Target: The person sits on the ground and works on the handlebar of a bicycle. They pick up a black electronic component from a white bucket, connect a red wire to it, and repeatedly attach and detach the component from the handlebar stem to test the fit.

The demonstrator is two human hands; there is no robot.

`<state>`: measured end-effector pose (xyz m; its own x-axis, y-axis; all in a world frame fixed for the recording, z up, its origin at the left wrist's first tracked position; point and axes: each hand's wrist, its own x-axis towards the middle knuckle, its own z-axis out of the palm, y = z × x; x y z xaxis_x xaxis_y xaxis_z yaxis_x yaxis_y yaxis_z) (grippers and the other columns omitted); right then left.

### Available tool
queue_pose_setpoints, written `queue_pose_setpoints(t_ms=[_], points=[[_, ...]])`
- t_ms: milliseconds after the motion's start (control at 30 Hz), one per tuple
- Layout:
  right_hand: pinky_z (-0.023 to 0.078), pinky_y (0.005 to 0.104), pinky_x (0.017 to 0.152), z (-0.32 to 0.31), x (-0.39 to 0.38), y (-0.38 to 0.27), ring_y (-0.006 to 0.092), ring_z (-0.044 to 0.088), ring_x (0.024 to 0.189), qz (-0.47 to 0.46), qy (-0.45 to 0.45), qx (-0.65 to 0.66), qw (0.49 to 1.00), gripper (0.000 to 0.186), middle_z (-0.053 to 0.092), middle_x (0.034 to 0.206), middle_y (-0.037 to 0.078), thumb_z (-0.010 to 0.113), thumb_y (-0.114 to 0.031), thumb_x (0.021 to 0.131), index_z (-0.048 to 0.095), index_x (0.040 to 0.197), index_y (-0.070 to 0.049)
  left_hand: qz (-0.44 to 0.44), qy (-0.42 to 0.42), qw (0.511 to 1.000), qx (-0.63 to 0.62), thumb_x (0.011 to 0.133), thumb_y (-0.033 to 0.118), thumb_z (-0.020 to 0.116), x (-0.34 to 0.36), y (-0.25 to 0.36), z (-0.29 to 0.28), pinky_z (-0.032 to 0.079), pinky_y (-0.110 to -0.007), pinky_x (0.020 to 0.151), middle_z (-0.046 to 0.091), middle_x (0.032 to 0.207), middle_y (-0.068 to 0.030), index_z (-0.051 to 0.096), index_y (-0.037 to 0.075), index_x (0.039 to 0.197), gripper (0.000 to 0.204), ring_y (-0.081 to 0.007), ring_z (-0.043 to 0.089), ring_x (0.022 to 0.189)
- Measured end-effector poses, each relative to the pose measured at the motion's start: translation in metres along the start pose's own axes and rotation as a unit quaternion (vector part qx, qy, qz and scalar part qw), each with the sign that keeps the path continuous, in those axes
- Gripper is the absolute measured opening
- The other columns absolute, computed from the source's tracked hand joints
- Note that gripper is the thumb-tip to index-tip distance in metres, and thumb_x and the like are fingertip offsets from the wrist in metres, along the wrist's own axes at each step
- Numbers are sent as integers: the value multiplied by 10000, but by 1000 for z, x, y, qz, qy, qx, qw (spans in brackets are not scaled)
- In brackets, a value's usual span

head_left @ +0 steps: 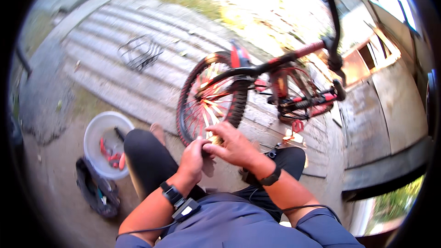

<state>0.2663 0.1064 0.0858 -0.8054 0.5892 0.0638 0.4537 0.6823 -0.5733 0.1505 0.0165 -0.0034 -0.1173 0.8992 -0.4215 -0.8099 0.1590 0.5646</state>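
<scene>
In front of my lap my two hands meet, just on the near side of a bicycle wheel [209, 98]. The left hand [194, 158] is closed, with its thumb and fingers curled together; whatever lies in them, if anything, is hidden. My right hand [232, 146] has its fingers stretched out and apart, and its thumb side touches the left fingertips. The wheel has a black knobby tyre, a red rim and red and pale spokes. It belongs to a black and red bicycle [285, 71], which stands close ahead of my hands and reaches off to the right.
A white tub [94, 126] with red-handled tools stands left of my knee, beside a dark bag [94, 188]. A black wire basket [140, 53] lies on the ridged concrete slabs [117, 80]. Wooden panels [365, 119] stand on the right.
</scene>
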Motion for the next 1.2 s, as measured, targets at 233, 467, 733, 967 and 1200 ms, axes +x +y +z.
queue_pose_setpoints(t_ms=[233, 467, 733, 967, 1200], points=[[551, 383, 844, 27, -56, 31, 251, 652, 1081, 262, -30, 502, 824, 678, 594, 1316, 126, 615, -376, 984, 302, 1526, -116, 41, -36, 998, -5, 1088, 375, 339, 10, -2, 33, 533, -361, 850, 646, 998, -86, 588, 0, 1209, 467, -208, 636, 925], [594, 358, 700, -10, -92, 58, 282, 692, 970, 239, -9, 726, 645, 523, 633, 1218, 122, 459, -471, 1039, 487, 1357, -58, 241, -164, 882, 370, 1096, 333, 305, 11, 8, 109, 435, -284, 953, 644, 1180, -106, 589, 1, 1278, 474, -145, 560, 1004], [539, 262, 556, -63, -130, 59, 283, 705, 867, 135, 94, 812, 560, 634, 581, 1276, 175, 627, -423, 959, 407, 1425, -55, 109, -404, 868, 268, 1107, 333, 298, 45, 13, 157, 437, -323, 1019, 639, 1237, -130, 576, -46, 1293, 505, -191, 592, 1142], [528, 285, 509, -103, -114, 44, 251, 691, 676, 70, 257, 735, 623, 647, 623, 1214, 236, 732, -359, 876, 457, 1394, -86, 97, -421, 878, 206, 1099, 376, 319, 68, 11, 164, 432, -365, 1035, 639, 1261, -156, 535, -51, 1352, 541, -224, 603, 1154], [478, 221, 485, -181, -94, 17, 166, 664, 620, 21, 506, 404, 762, 360, 685, 1051, 139, 650, -150, 949, 527, 1270, -42, 9, -264, 940, 216, 1046, 379, 458, 76, 20, 119, 516, -341, 836, 686, 1093, -148, 589, -12, 1240, 455, -246, 679, 986]])
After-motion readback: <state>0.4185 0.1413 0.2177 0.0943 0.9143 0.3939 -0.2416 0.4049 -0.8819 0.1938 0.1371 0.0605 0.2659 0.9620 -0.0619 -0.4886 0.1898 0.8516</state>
